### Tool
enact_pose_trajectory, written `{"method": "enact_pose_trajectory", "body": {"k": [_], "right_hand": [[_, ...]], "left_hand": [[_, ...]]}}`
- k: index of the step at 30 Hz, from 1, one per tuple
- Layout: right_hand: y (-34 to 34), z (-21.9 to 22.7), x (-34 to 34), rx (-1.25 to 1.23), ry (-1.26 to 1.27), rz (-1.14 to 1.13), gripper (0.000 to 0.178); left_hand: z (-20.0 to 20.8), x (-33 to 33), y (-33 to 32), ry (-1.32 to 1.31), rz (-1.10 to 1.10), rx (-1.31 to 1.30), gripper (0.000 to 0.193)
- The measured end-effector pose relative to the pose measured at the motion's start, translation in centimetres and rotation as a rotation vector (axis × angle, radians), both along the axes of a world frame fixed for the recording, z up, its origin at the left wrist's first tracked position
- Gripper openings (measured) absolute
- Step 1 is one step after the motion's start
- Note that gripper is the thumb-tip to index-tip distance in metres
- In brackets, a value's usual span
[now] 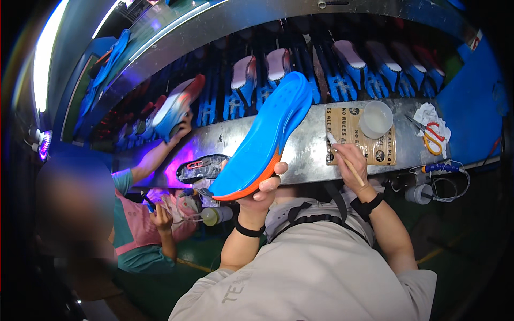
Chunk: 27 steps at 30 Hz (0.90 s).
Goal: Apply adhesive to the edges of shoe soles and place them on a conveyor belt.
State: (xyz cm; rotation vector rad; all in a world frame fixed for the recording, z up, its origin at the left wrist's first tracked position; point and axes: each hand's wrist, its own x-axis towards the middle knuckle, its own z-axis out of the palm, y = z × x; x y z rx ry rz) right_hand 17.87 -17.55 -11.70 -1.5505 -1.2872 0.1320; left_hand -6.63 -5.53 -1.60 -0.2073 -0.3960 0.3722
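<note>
My left hand (263,191) is closed round the lower end of a shoe sole (256,145), bright blue with an orange edge, held tilted above the bench's front edge. Its hollow blue face is turned up. In my right hand (352,163) is a slim brush (331,139) with a wooden handle and a pale tip. The tip lies over the left part of a printed cardboard sheet (385,155). A translucent plastic cup (376,119) stands on that sheet, just beyond the right hand, apart from the brush.
Scissors (431,140) with orange and red handles lie on crumpled white paper (426,115) at right. Beyond the metal bench (214,134), several shoe uppers (277,64) hang on a rack. At left a co-worker's hand (183,127) holds another upper (176,107) near a dark sole (201,169).
</note>
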Motion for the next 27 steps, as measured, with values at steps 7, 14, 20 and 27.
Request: {"method": "enact_pose_trajectory", "body": {"k": [7,14,20,27], "right_hand": [[0.2,0.2,0.1,0.058,-0.032,0.002,0.026],[-0.3,0.1,0.1,-0.025,-0.023,0.006,0.026],[0.0,0.3,-0.3,-0.009,-0.026,0.014,0.023],[0.0,0.2,-0.4,-0.004,-0.057,0.034,0.024]], "left_hand": [[0.4,0.5,-0.2,0.008,0.012,-0.027,0.102],[-0.2,0.4,0.5,-0.039,-0.087,0.051,0.109],[1.6,0.4,0.7,0.213,0.016,0.319,0.120],[7.3,-1.6,2.9,0.347,0.052,0.588,0.123]]}}
